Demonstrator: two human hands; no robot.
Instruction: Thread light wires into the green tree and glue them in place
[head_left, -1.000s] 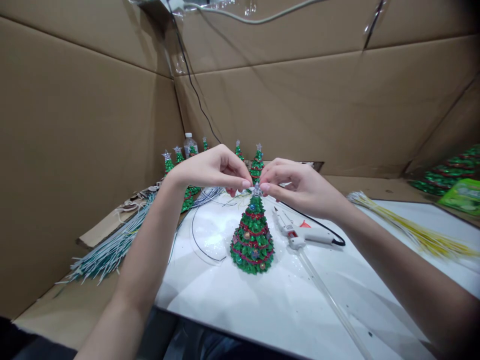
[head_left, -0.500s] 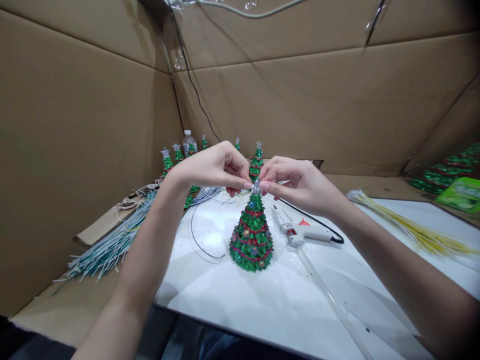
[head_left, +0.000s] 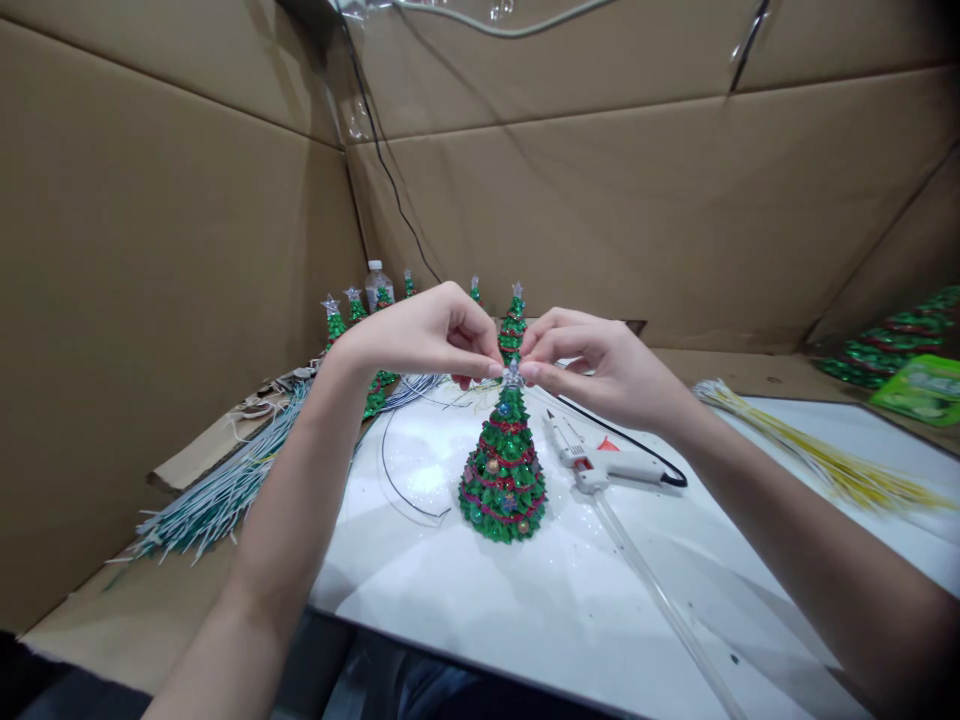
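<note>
A small green Christmas tree [head_left: 504, 480] with red garlands and tiny baubles stands upright on the white tabletop [head_left: 420, 600]. At its tip sits a clear star [head_left: 513, 374]. My left hand [head_left: 442, 335] pinches the star's left side between thumb and fingers. From the right, my right hand [head_left: 581, 360] holds the opposite side in the same way, fingers closed. Just right of the tree lies a white glue gun [head_left: 600, 460] with a long clear glue stick [head_left: 660, 590] sticking out of its back.
Several finished-looking trees [head_left: 334, 322] and a plastic bottle [head_left: 376, 284] stand behind my left hand. Bundles of teal-and-white wires [head_left: 225, 490] lie left, yellow wires [head_left: 832, 460] right. A green packet [head_left: 922, 390] is at far right. Cardboard walls [head_left: 637, 200] enclose the table.
Almost nothing differs. Both hands keep their hold on the star; the right hand's fingers have shifted very slightly, and the tree has stayed in place.
</note>
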